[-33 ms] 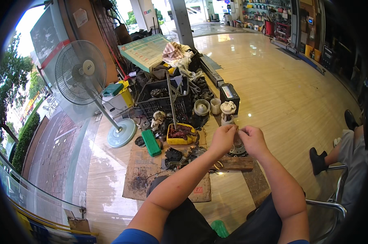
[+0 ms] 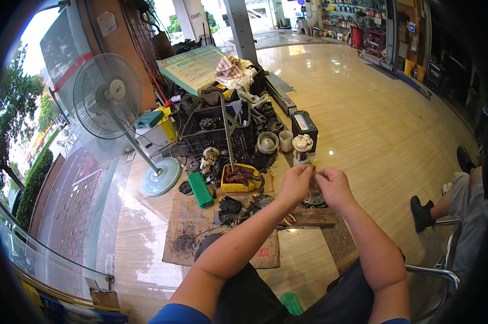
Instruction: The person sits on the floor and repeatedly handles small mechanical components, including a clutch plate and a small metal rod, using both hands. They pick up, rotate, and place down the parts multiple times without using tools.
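Note:
My left hand (image 2: pixel 296 186) and my right hand (image 2: pixel 336 187) meet in front of me, fingertips pinched close together. What they grip between them is too small and too covered to name. A thin pale loop hangs below the left fingers. Just beneath my hands a dark round metal part (image 2: pixel 315 203) shows partly, close to a wooden board (image 2: pixel 315 217). Pliers with yellow handles (image 2: pixel 289 219) lie by the board's left end. Beyond my hands stands a cream fuel pump unit (image 2: pixel 302 143).
Left of my hands are a yellow cut-open container (image 2: pixel 239 187) with reddish rags, a green case (image 2: pixel 201 190) and greasy parts on cardboard (image 2: pixel 174 237). Behind stand a black crate (image 2: pixel 217 139), car battery (image 2: pixel 304 128) and fan (image 2: pixel 108 97). A seated person's leg (image 2: pixel 444 202) is at right.

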Available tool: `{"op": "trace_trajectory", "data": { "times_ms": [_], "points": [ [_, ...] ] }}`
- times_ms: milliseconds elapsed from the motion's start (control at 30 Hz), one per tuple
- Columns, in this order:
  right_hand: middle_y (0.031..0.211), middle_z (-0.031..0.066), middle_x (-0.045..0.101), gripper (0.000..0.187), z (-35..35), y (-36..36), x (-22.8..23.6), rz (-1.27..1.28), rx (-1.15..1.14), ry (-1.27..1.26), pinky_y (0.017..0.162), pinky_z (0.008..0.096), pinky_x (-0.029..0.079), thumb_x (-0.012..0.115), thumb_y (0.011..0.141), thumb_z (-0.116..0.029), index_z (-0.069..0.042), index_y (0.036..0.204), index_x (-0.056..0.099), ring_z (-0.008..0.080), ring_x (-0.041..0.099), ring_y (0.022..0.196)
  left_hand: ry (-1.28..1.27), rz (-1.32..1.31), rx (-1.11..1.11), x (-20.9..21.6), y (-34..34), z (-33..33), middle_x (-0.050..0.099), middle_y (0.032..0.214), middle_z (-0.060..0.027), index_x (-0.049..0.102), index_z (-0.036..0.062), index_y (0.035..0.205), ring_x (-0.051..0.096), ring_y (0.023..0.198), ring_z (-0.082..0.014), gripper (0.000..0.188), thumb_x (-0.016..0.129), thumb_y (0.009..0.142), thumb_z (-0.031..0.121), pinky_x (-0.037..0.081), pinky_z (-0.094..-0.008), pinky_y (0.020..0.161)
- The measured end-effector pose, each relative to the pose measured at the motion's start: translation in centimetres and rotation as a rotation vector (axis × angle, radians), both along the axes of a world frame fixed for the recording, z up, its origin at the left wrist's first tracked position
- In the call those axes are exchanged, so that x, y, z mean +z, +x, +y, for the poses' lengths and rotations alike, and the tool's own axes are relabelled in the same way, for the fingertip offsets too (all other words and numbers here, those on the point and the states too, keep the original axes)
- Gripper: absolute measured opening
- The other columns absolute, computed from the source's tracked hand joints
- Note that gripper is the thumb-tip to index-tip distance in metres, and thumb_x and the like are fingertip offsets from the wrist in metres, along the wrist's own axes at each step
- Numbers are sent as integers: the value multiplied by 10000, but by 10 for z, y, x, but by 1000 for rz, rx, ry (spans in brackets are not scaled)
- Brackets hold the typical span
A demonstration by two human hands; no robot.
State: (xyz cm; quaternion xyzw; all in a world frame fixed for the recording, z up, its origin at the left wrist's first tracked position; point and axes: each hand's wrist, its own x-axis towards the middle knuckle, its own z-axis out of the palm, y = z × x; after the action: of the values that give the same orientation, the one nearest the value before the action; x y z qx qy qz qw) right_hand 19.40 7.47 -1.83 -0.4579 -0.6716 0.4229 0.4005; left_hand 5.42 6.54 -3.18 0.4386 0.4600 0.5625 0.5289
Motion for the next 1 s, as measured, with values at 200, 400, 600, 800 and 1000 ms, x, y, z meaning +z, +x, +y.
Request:
{"op": "trace_trajectory", "data": {
  "times_ms": [200, 400, 600, 800, 1000],
  "points": [
    [702, 26, 610, 157, -19, -14, 8, 227, 183, -330, 502, 257, 433, 531, 970, -110, -7, 928, 642, 98, 527, 549, 38, -254, 57, 21, -4, -7, 674, 1028, -127, 575, -48, 1128, 663, 908, -187, 224, 508, 982, 107, 542, -284, 763],
    [666, 23, 588, 174, -17, -14, 5, 258, 184, -338, 456, 252, 401, 556, 970, -148, -22, 869, 621, 84, 504, 513, 79, -468, 9, 22, -8, -5, 653, 1062, -155, 530, -30, 1142, 660, 969, -253, 193, 478, 993, 81, 555, -361, 851],
    [720, 29, 621, 135, -18, -12, 8, 197, 157, -324, 493, 248, 435, 585, 952, -139, -17, 906, 620, 84, 536, 553, 122, -559, -39, 28, -13, -7, 642, 1073, -171, 530, -22, 1135, 645, 1002, -290, 184, 476, 995, 83, 556, -416, 863],
    [919, 26, 647, 170, -11, -5, 5, 336, 247, -204, 714, 250, 503, 644, 885, -34, -18, 1047, 594, 97, 610, 822, 121, -578, -84, 27, -9, -7, 645, 1070, -167, 542, -28, 1148, 651, 992, -288, 192, 482, 986, 58, 560, -409, 862],
    [981, 36, 648, 264, -11, -6, 18, 455, 231, -85, 826, 267, 512, 687, 838, 10, -16, 1077, 578, 114, 620, 926, 160, -417, -104, 24, -3, -11, 673, 1033, -149, 592, -25, 1126, 671, 942, -246, 189, 524, 969, 56, 560, -348, 846]
  ]
}}
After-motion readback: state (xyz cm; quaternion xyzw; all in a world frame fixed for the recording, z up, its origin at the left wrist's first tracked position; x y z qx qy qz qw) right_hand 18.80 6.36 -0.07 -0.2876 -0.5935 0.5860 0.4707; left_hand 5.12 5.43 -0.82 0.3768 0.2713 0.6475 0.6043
